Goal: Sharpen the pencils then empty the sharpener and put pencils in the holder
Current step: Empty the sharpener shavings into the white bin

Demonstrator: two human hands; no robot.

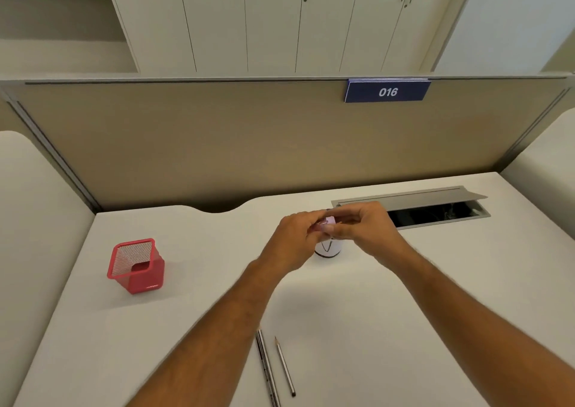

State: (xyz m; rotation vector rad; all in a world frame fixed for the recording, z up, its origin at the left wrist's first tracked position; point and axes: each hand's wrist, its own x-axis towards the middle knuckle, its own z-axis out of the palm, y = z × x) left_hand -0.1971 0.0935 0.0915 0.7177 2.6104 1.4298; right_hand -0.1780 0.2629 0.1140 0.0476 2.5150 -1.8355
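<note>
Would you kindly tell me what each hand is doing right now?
Left hand: pinching the small pink sharpener.
Right hand: also gripping the sharpener.

One legible marking was present: the number "016", printed in white italic numerals on a dark blue rectangular sign (387, 91). The sign was mounted at the top edge of the beige partition panel (217, 145) behind the worktop, toward the right side. No other text, brand or label could be read on any item in view.
</note>
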